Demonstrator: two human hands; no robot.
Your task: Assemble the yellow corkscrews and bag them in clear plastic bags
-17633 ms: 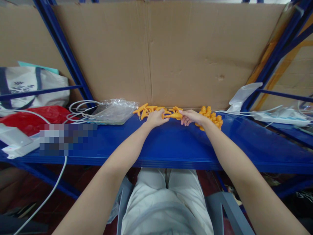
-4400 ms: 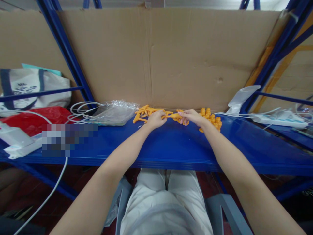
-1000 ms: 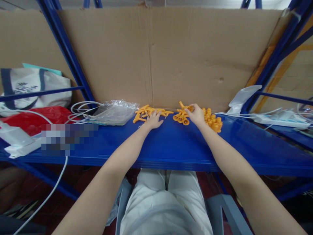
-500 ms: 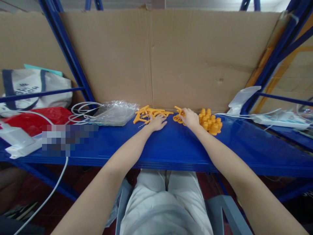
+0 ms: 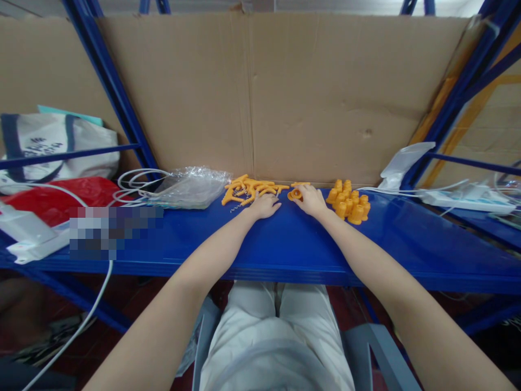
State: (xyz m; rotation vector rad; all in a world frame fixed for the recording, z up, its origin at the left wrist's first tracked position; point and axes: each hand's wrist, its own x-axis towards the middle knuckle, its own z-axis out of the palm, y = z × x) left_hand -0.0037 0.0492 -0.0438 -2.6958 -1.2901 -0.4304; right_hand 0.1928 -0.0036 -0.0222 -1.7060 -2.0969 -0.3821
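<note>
On the blue shelf top lies a pile of orange corkscrew handles [image 5: 243, 187], some with thin metal spirals showing. My left hand [image 5: 265, 206] rests at the right front of this pile, fingers stretched out and holding nothing that I can see. To its right, my right hand [image 5: 314, 201] is closed with thumb and fingers about an orange hollow corkscrew body [image 5: 295, 194], whose round opening faces me. Part of that body and whatever sits under the palm are hidden. Right of this hand stand several orange corkscrew bodies [image 5: 349, 203] in a cluster.
A clear plastic bag [image 5: 195, 187] and white cables [image 5: 140, 184] lie to the left, beside a red bag [image 5: 89, 198]. A cardboard panel [image 5: 309, 98] closes off the back. A white power strip [image 5: 464, 202] lies at far right, near a blue post [image 5: 443, 117].
My right hand has shifted slightly left and down over the orange pieces, and fewer round openings show beside it. My left hand has slid a little to the right, still spread.
</note>
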